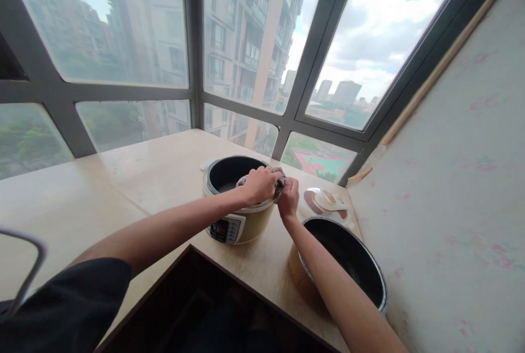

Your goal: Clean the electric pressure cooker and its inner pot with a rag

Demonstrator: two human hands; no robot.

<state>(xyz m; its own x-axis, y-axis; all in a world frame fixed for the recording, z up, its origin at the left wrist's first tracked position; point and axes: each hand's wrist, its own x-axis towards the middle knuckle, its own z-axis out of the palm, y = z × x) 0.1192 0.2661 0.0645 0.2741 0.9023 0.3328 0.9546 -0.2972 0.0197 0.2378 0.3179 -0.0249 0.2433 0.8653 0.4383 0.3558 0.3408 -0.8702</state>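
Note:
An electric pressure cooker [257, 223] with a dark inside and a front control panel stands on the ledge, its top uncovered. At its right rim, my left hand [262, 184] is closed on a crumpled greyish-brown cloth [279, 173]. Part of the cloth hangs over the cooker's opening, under that hand. My right hand [289, 197] grips the same cloth from the outer right side of the rim, its fingers curled. Some of the cloth is hidden by both hands.
A dark inner pot [348, 249] stands at the right, below my right forearm. Behind it lies a white and brown lid [325, 201]. Windows enclose the pale ledge [123, 178]; a papered wall [459, 221] rises on the right. A curved metal bar [39, 246] shows at left.

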